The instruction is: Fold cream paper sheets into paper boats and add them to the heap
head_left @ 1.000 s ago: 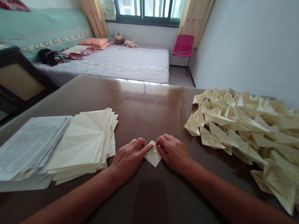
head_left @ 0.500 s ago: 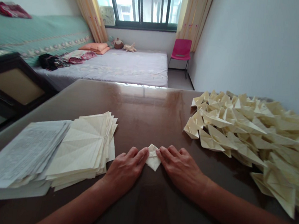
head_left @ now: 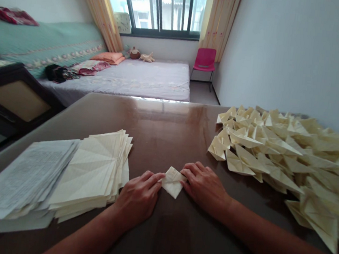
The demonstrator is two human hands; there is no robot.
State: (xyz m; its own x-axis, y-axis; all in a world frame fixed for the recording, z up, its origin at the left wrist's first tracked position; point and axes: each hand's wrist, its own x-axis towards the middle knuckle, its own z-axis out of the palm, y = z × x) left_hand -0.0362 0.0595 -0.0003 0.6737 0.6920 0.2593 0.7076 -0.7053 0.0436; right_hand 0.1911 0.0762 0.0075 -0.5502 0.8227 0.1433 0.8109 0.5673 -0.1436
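Left hand [head_left: 139, 195] and right hand [head_left: 204, 187] pinch the folded paper [head_left: 173, 183] at opposite corners; the right, flatter 0.5 seconds ago, has curled, suggesting adjusting over pressing.

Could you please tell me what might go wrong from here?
The small folded paper could slip or skew, since the table looks glossy. The left hand might nudge the uneven stack of cream sheets close beside it. The right hand could knock pieces from the crowded heap of folded papers if it swings outward.
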